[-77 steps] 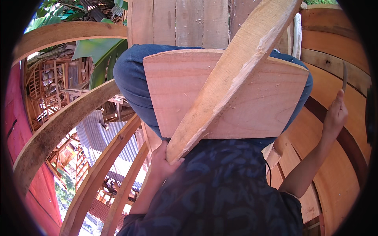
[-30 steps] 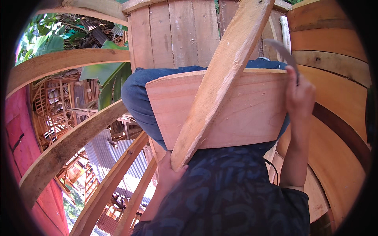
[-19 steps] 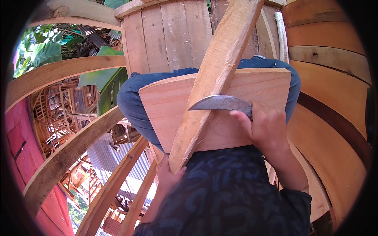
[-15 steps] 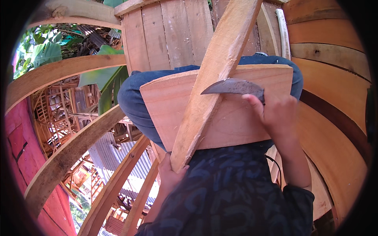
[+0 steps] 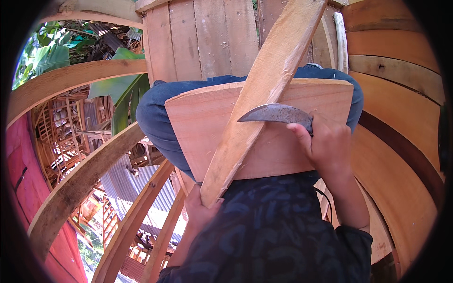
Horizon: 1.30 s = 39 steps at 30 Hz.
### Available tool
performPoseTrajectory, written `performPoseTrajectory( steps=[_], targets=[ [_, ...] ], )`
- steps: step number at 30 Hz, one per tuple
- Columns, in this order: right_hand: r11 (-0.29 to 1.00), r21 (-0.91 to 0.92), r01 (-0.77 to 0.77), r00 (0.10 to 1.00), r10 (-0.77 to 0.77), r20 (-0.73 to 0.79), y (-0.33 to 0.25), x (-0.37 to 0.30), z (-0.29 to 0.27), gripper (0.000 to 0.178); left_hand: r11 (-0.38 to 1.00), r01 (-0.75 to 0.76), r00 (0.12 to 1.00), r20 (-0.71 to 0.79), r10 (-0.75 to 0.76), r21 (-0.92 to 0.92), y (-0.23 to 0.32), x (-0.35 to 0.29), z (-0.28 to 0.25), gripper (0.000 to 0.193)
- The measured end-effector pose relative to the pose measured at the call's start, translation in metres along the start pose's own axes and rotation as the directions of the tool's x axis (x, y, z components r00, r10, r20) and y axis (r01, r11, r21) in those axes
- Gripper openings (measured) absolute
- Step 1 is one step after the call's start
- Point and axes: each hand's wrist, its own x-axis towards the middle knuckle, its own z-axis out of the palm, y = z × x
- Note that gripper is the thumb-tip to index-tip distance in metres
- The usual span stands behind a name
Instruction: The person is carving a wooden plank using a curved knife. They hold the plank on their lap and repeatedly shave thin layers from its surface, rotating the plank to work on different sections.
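A long wooden plank (image 5: 264, 87) slants from lower left to upper right, with a rough, pared strip along its right edge. My left hand (image 5: 200, 207) is closed round its near end. Beneath the plank, a flat wooden board (image 5: 288, 151) rests across my lap. My right hand (image 5: 325, 139) grips a curved knife (image 5: 278, 113), its handle hidden in my fist. The dark blade points left and lies across the plank's right edge, over the board.
Wooden floor planks (image 5: 198, 37) are ahead of me, and a wall of horizontal boards (image 5: 396, 104) rises at the right. Bent-looking wooden rails (image 5: 85, 174) pass at the left. Beyond them are corrugated metal roofing (image 5: 137, 184) and banana leaves (image 5: 118, 89). A pink-red surface (image 5: 42, 203) stands far left.
The knife and my right hand have moved slightly nearer to me, down along the plank. The plank's far end has shifted a little to the right; my left hand keeps its hold.
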Motion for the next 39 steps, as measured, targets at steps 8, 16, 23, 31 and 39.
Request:
performPoseTrajectory(
  steps=[8,16,23,31,39],
  targets=[
    [0.900,-0.006,-0.436,0.868,0.418,-0.269,0.086,0.031,-0.048,0.057,0.998,0.004,1.000,-0.007,-0.004,-0.060,-0.008,-0.002,0.006,0.053],
    [0.999,-0.039,0.036,0.997,-0.038,-0.060,0.001,-0.006,0.003,0.056,1.000,-0.023,0.997,-0.076,0.023,0.001,-0.006,0.000,0.005,0.048],
    [0.973,-0.231,0.026,0.990,-0.058,-0.129,0.030,0.008,-0.001,0.061,0.995,-0.087,0.986,-0.139,0.093,0.045,-0.001,0.003,0.007,0.052],
    [0.967,0.036,-0.253,0.943,0.255,-0.214,0.056,0.011,-0.045,0.052,0.999,0.024,0.999,-0.036,-0.023,0.040,-0.012,0.000,0.003,0.063],
    [0.990,-0.137,0.032,0.990,-0.050,-0.129,0.011,0.010,0.012,0.061,0.992,-0.117,0.986,-0.117,0.121,0.045,-0.004,0.007,0.000,0.049]
  ],
)
